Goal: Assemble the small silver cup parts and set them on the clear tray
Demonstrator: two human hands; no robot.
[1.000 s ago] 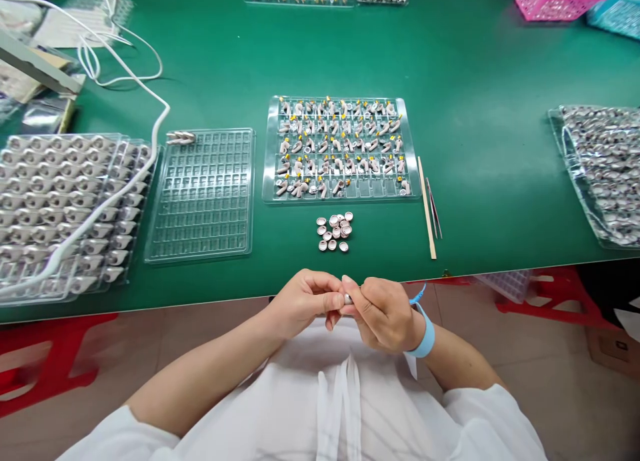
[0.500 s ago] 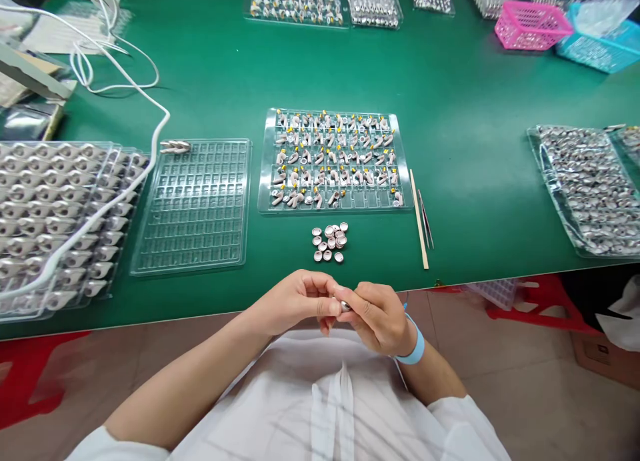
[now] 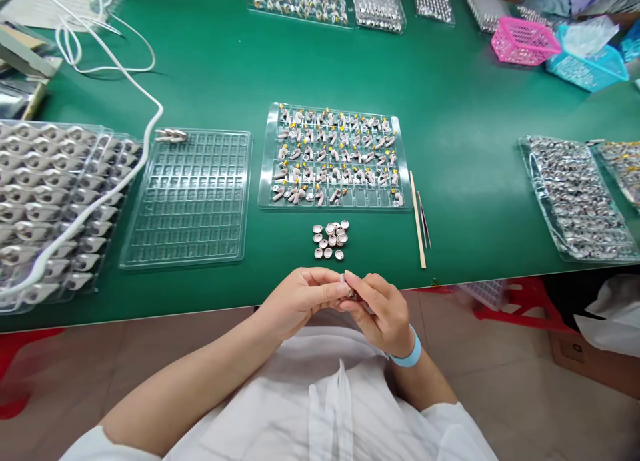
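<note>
My left hand (image 3: 300,299) and my right hand (image 3: 380,311) meet at the near edge of the green table (image 3: 465,127), fingertips pinched together on one small silver part (image 3: 349,290). A blue strap (image 3: 407,356) circles my right wrist. Just beyond my hands lies a little heap of round silver caps (image 3: 331,239). Behind the heap sits a clear tray (image 3: 334,157) filled with small pinkish parts with yellow tips.
An empty clear tray (image 3: 187,197) holds a few pale parts (image 3: 171,136) at its far left corner. Stacked trays of grey parts (image 3: 45,201) lie under a white cable (image 3: 125,81). A wooden stick (image 3: 417,219) and tweezers (image 3: 424,217) lie right. More trays (image 3: 575,197) and baskets (image 3: 525,41) beyond.
My hands stay pinched on the small part and have shifted slightly, fingers working it. The view has tilted, showing more of the far table.
</note>
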